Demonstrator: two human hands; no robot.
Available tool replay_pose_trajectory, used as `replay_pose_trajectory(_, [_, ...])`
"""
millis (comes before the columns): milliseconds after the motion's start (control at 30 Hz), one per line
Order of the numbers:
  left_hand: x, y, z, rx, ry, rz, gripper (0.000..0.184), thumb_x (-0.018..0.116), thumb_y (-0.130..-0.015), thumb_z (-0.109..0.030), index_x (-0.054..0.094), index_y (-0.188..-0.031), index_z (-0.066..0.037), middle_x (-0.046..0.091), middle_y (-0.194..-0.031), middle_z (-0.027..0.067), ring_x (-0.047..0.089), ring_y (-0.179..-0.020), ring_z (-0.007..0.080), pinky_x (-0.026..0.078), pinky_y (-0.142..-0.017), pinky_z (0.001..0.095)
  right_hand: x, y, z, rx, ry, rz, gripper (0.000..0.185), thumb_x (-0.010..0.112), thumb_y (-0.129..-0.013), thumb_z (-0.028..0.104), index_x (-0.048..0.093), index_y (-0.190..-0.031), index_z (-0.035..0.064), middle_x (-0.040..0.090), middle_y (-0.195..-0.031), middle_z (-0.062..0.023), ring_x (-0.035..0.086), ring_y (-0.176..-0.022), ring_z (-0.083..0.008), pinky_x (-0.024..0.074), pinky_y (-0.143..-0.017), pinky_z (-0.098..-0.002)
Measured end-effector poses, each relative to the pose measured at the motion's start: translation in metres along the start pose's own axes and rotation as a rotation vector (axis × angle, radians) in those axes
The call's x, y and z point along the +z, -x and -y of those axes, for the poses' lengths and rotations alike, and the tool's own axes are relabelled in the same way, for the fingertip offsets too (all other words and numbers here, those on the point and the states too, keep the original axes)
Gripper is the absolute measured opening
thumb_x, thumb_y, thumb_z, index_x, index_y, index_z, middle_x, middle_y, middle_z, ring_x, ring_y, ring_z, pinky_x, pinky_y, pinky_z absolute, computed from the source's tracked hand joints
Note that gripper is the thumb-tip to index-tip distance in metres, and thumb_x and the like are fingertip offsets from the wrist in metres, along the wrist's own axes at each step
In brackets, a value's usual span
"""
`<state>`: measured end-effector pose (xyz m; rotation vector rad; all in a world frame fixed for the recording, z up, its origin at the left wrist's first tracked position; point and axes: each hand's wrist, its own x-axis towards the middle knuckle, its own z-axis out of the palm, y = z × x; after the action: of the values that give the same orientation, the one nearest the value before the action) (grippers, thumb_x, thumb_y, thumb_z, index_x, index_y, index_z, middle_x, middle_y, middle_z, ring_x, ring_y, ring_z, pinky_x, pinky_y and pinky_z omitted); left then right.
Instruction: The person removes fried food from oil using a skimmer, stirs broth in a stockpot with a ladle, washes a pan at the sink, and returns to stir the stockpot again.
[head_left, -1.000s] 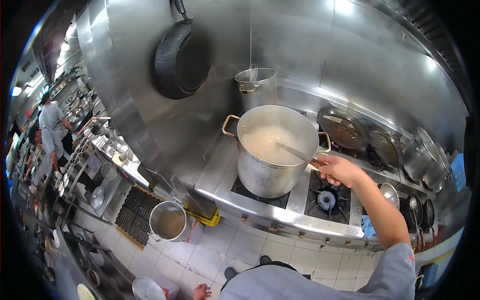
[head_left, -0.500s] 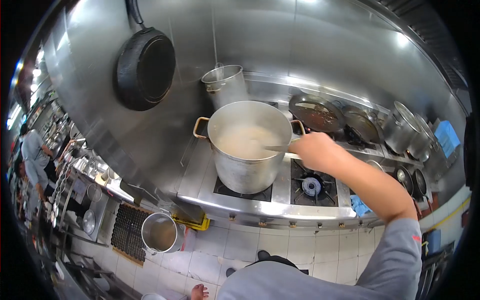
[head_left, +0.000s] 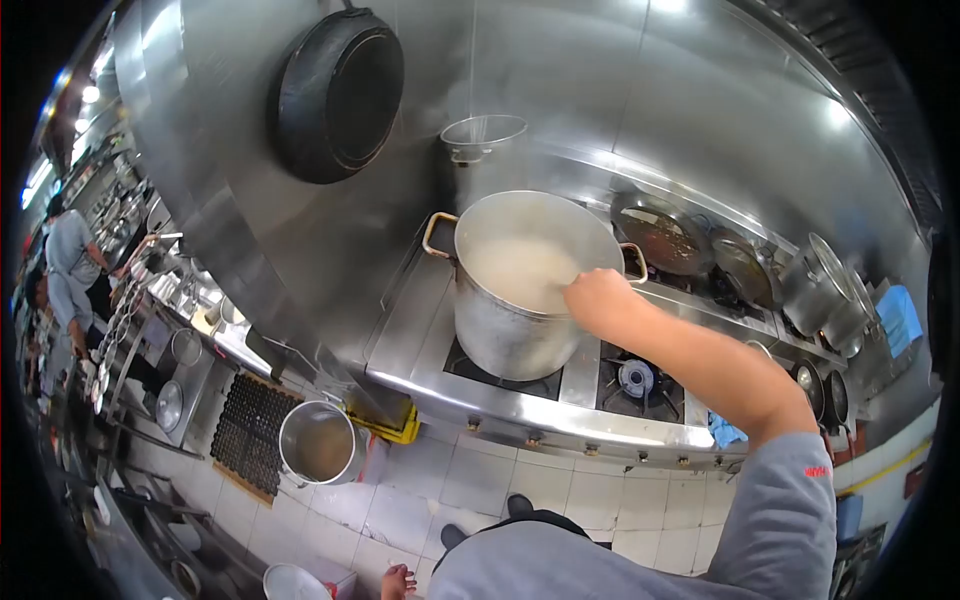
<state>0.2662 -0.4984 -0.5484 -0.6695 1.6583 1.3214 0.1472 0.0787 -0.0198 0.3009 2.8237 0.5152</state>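
A large stockpot [head_left: 510, 335] with two brass-coloured handles stands on the stove, full of cloudy pale liquid [head_left: 520, 268] that gives off steam. My right hand [head_left: 600, 302] is a fist at the pot's right front rim. It grips a long-handled stirring tool, now hidden behind the fist; a half second ago its grey shaft showed over the liquid. The tool's lower end cannot be made out. Low in the view, my left hand [head_left: 398, 581] hangs over the floor with fingers loosely apart, holding nothing visible.
A bare gas burner [head_left: 636, 380] is right of the stockpot. Behind stand a tall pot [head_left: 484, 150] and a wok [head_left: 660, 235]. A black pan [head_left: 342, 95] hangs on the wall. On the floor is a bucket [head_left: 322, 443] of brownish liquid. A co-worker [head_left: 72, 260] stands far left.
My right hand has moved left and closer to the rim, and the tool's shaft has gone out of sight. The view has shifted, so the pot sits further right.
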Motion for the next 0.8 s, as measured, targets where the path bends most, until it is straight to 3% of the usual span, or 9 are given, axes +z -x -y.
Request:
replay_pose_trajectory(100, [0.003,0.002,0.014,-0.047,-0.009,0.004,0.036,0.049,-0.092,-0.027,0.047,-0.12,-0.006,0.064,-0.092,0.0116,0.061,-0.066,0.0228,0.05,-0.054,0.0358,0.008,-0.017,0.004,0.064,0.015,0.012,0.016,0.06,-0.073,0.009,0.071,-0.084,0.0035,0.068,-0.092,-0.0145,0.067,-0.086,-0.0277,0.0553,-0.069,-0.0367])
replay_pose_trajectory(167, [0.002,-0.004,0.011,0.014,-0.014,-0.01,0.032,0.051,-0.091,-0.025,0.05,-0.115,-0.005,0.063,-0.092,0.0118,0.062,-0.061,0.0261,0.05,-0.047,0.0387,0.0,-0.02,0.004,0.009,0.097,-0.074,0.013,0.06,-0.073,0.008,0.07,-0.08,0.0064,0.069,-0.082,-0.0125,0.069,-0.077,-0.0258,0.0551,-0.064,-0.0349])
replay_pose_trajectory(300, [-0.003,-0.02,-0.015,0.04,0.001,-0.04,0.034,0.05,-0.091,-0.027,0.048,-0.118,-0.005,0.063,-0.098,0.0145,0.062,-0.067,0.026,0.051,-0.051,0.0378,0.004,-0.025,0.01,0.042,0.091,-0.058,0.013,0.06,-0.073,0.008,0.07,-0.081,0.0064,0.069,-0.083,-0.0123,0.068,-0.077,-0.0258,0.0551,-0.065,-0.0346])
replay_pose_trajectory(500, [0.002,-0.014,-0.055,0.116,-0.017,-0.047,0.035,0.052,-0.09,-0.024,0.049,-0.119,-0.005,0.063,-0.093,0.0096,0.061,-0.065,0.0191,0.05,-0.05,0.0308,0.02,-0.02,-0.006,0.066,0.021,-0.149,0.012,0.062,-0.074,0.012,0.071,-0.082,0.0104,0.068,-0.084,-0.0125,0.067,-0.08,-0.029,0.0544,-0.069,-0.0368])
replay_pose_trajectory(567, [0.003,-0.011,-0.058,0.13,-0.041,-0.034,0.036,0.052,-0.089,-0.023,0.05,-0.119,-0.003,0.063,-0.093,0.0096,0.061,-0.065,0.019,0.05,-0.05,0.0301,0.017,-0.02,-0.012,0.133,-0.068,-0.086,0.015,0.063,-0.076,0.016,0.07,-0.088,0.012,0.068,-0.084,-0.0134,0.066,-0.082,-0.0315,0.0533,-0.07,-0.0401])
replay_pose_trajectory(667, [0.017,0.003,-0.072,0.213,-0.064,-0.012,0.036,0.052,-0.089,-0.022,0.051,-0.119,-0.002,0.064,-0.094,0.0098,0.061,-0.067,0.0186,0.05,-0.051,0.0296,0.013,-0.013,-0.021,0.119,-0.166,-0.065,0.017,0.062,-0.076,0.012,0.069,-0.091,0.007,0.067,-0.09,-0.016,0.065,-0.088,-0.0308,0.0532,-0.073,-0.0389])
replay_pose_trajectory(800, [0.035,0.011,-0.086,0.253,-0.036,-0.027,0.035,0.052,-0.09,-0.023,0.052,-0.118,-0.002,0.064,-0.095,0.0102,0.062,-0.071,0.0176,0.05,-0.056,0.0279,0.003,0.004,-0.026,0.048,-0.126,-0.097,0.018,0.062,-0.076,0.013,0.069,-0.092,0.0077,0.067,-0.087,-0.0158,0.065,-0.086,-0.0309,0.0523,-0.073,-0.0399])
